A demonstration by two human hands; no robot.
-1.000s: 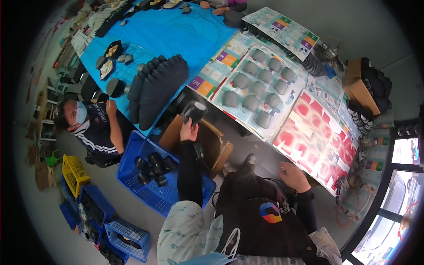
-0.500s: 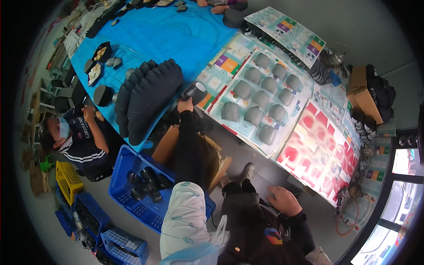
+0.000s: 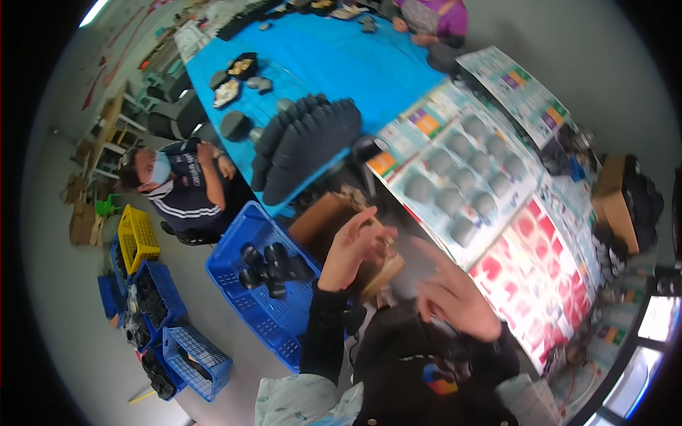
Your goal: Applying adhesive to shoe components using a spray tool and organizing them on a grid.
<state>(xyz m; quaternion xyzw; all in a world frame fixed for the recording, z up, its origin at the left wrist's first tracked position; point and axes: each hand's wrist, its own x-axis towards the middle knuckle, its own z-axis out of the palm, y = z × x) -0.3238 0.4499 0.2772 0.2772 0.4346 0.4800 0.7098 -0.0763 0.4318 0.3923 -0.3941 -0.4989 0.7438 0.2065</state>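
Observation:
My left hand (image 3: pixel 355 248) is raised in front of me above a cardboard box (image 3: pixel 316 219), fingers apart and holding nothing. Close by on its right, my right hand (image 3: pixel 460 298) is lifted, its fingers stretched out and smeared by motion, with nothing visible in it. The two hands do not touch. Beyond them, a white board (image 3: pixel 429 209) carries rows of grey domed pieces (image 3: pixel 440 162). At the blue table's edge lies a dark rounded piece (image 3: pixel 367 148). Left of it, long stacks of dark nested pieces (image 3: pixel 312 153) lean together on the table.
A blue crate (image 3: pixel 245 312) holding several black pieces (image 3: pixel 273 268) stands left of my left arm. Red-patterned sheeting (image 3: pixel 529 284) covers the table's near right. A masked person (image 3: pixel 188 181) sits at the left; another person (image 3: pixel 430 21) is across the blue table (image 3: pixel 334 53).
My left hand has left the dark rounded piece at the table edge and drawn back toward me. My right hand has risen from my lap. The view has shifted, moving the scene rightward.

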